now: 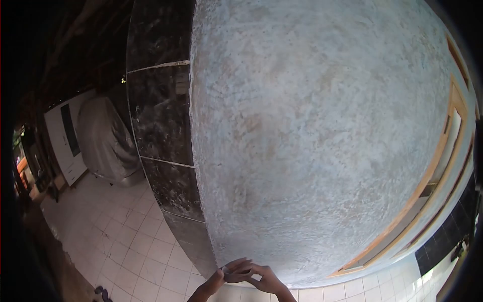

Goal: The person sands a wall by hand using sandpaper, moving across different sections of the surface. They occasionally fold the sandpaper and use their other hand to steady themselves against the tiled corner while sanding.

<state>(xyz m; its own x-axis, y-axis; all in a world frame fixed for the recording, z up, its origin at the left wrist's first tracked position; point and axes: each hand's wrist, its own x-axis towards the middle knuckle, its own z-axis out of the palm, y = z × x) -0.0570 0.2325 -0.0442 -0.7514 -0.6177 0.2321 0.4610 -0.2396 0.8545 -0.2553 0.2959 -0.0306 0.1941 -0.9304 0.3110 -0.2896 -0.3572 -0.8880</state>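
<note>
At the bottom of the head view, my left hand [215,283] and my right hand [268,281] meet in front of the wall's lower left part. Between them is a curved grey-brown strip [236,277], bent like a shallow bowl; its exact kind is too small to make out. My left thumb and fingers close on its left side, while my right thumb and fingers pinch its right end. Behind the hands rises a rough, pale blue-grey plastered wall [312,131]. Black tiles [163,110] with light joints run up the wall's left edge.
Wood-framed windows [407,216] line the wall on the right. Light floor tiles [131,236] spread below. At the left stand a covered vehicle-like shape [105,141] and a white cabinet [65,141]. Dark footwear [103,293] lies at the lower left.
</note>
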